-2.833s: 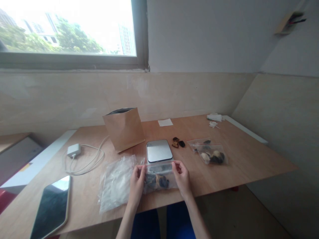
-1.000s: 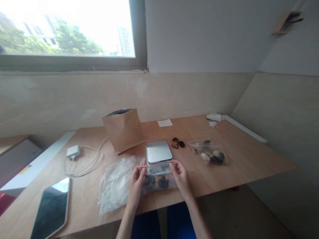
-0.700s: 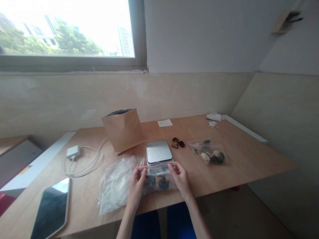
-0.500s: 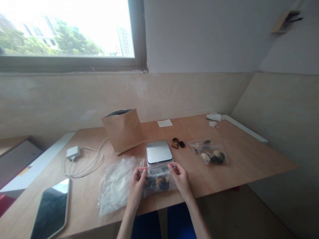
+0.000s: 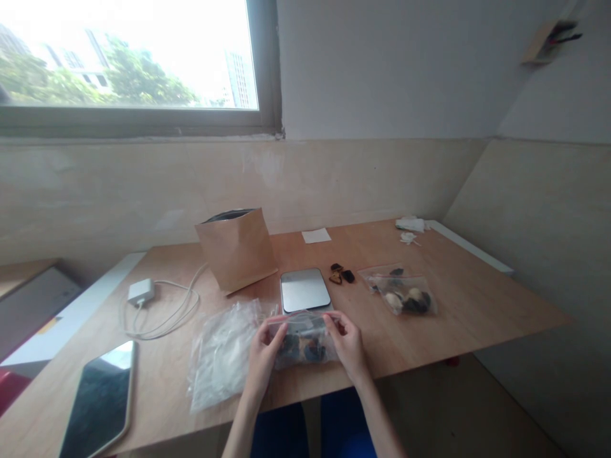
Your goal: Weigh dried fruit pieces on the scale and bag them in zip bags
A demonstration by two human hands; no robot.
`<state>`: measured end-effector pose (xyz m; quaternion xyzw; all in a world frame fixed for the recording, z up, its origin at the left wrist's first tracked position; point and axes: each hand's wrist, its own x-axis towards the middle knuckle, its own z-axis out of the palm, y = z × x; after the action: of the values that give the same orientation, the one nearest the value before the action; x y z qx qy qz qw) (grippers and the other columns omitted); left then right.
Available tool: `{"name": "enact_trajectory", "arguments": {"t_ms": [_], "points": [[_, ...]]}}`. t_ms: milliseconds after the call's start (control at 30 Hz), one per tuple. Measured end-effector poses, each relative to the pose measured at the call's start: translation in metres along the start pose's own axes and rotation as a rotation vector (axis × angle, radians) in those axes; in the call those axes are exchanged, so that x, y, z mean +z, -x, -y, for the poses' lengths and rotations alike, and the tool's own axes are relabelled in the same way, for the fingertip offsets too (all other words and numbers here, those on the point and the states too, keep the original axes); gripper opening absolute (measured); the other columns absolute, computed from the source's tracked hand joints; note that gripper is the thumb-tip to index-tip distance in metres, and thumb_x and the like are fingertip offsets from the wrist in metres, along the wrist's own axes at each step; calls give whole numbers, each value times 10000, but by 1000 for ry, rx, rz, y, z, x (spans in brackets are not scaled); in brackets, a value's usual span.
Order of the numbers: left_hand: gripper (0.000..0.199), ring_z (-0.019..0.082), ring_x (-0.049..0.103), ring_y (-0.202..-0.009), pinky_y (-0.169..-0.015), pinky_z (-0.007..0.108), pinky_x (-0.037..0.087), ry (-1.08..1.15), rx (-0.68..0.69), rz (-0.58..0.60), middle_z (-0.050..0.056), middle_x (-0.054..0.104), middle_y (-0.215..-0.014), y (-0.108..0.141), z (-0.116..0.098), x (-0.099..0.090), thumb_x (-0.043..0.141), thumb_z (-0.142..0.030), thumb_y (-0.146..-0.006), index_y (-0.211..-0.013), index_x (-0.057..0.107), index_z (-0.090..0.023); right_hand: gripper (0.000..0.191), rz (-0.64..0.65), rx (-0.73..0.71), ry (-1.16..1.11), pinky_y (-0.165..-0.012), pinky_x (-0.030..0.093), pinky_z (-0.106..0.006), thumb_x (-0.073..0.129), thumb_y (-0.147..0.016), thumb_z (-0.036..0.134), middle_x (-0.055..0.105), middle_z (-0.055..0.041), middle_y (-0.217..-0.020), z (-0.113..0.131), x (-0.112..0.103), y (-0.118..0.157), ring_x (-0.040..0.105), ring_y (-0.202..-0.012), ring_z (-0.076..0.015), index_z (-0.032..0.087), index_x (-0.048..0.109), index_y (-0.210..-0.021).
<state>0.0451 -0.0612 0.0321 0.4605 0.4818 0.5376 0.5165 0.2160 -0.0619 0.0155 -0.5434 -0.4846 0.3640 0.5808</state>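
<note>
A clear zip bag with dark and tan pieces inside is held at its top edge, near the table's front. My left hand pinches the bag's upper left corner. The upper right corner is between the thumb and fingers of my right hand. Just behind the bag lies a kitchen scale with a silver plate, its front partly hidden by the bag. Several loose dark brown pieces lie right of the scale. Beside my left hand is a stack of empty clear plastic bags.
An open brown paper pouch stands behind the plastic bags. Filled zip bags lie at the right. A tablet and a white charger with cable occupy the left. White paper and a small packet lie at the back.
My left thumb has shifted slightly right along the bag's top edge. The bag's contents look a little rearranged; both hands still hold its corners.
</note>
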Motion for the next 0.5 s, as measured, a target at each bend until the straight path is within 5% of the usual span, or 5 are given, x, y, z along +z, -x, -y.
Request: {"name": "enact_trajectory", "arguments": {"t_ms": [333,500], "points": [[272,163,584,-733,-653,239,444,0,5,-5,29,644,-749,3,0,-2,618,-407,-718,-810,634,-151,312,43,14,-56,-552,441,-212,584,-762,457,618,-19,-704,2,0,1,558,-599,-126,158,615,-847],[262,125,544,-629,-576,204,407,27,-30,-35,-3,611,-666,4,2,-4,640,-399,-702,-796,624,-156,338,96,57,-41,-447,382,-195,614,-734,454,583,5,-622,4,0,1,494,-495,-102,153,619,-887]]}}
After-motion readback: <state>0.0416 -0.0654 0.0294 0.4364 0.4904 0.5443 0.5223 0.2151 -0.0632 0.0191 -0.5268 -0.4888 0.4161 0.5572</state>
